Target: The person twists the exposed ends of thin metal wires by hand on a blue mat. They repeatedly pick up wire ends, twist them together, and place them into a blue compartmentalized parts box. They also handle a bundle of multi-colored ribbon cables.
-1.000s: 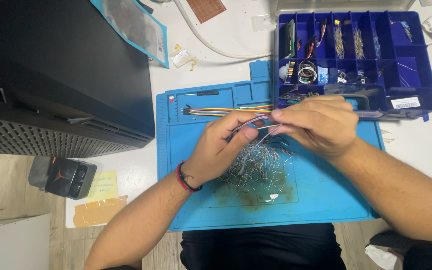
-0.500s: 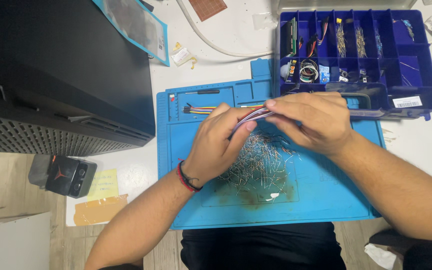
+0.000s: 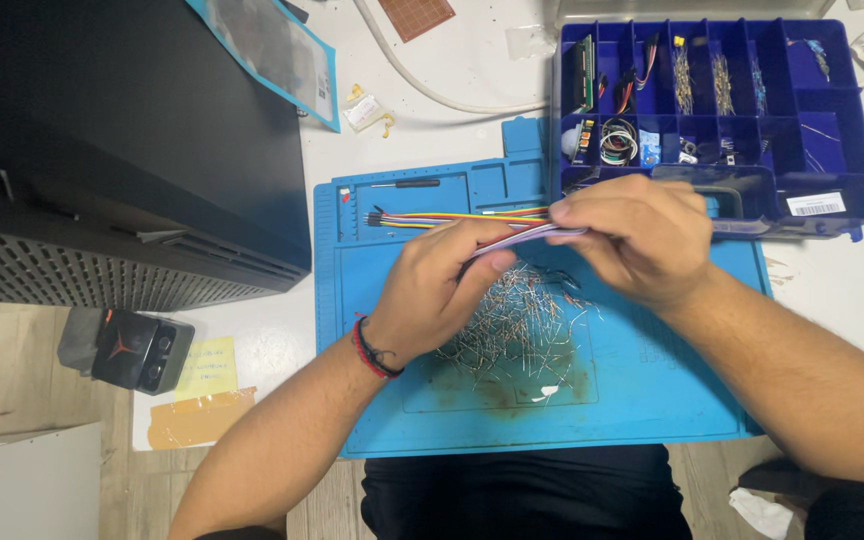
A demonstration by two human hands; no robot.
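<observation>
Your left hand (image 3: 442, 290) and right hand (image 3: 632, 235) meet over the middle of the blue work mat (image 3: 652, 400), which lies at the near edge of the white desk (image 3: 472, 70). Both hands pinch a flat band of ribbon wires (image 3: 527, 238): the left grip is closed on its left end between thumb and fingers, the right grip is closed on its right end. The band is held just above the mat, roughly level. Directly beneath the hands, a loose heap of small metal wire pieces (image 3: 512, 330) rests on the mat's centre. A second bundle of coloured jumper wires (image 3: 452, 217) lies along the mat's far edge, just behind the left hand. A blue compartment box (image 3: 832, 140) of small parts stands at the desk's far right corner, touching the mat. A black case (image 3: 122, 150) occupies the desk's left side.
</observation>
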